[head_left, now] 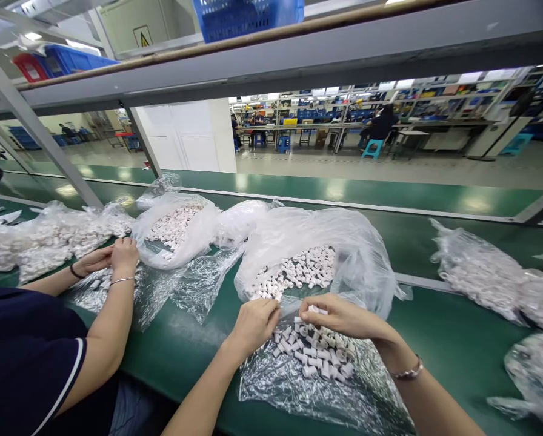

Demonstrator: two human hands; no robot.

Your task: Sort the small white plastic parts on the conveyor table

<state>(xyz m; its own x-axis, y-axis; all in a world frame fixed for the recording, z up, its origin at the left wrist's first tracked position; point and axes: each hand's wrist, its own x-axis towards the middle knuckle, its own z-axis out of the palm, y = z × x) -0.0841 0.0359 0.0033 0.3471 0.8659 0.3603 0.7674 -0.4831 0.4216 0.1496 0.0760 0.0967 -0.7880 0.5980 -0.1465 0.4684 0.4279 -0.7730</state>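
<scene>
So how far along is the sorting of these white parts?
Done: a small pile of white parts lies on the flat plastic sheet. In hand: the left hand and right hand each pinch parts. Left: the open bag holds many more.

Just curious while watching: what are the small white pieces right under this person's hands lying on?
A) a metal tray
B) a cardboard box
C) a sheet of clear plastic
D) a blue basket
C: the small white pieces lie loose on a crinkled clear plastic sheet spread on the green belt, under the left hand and right hand.
</scene>
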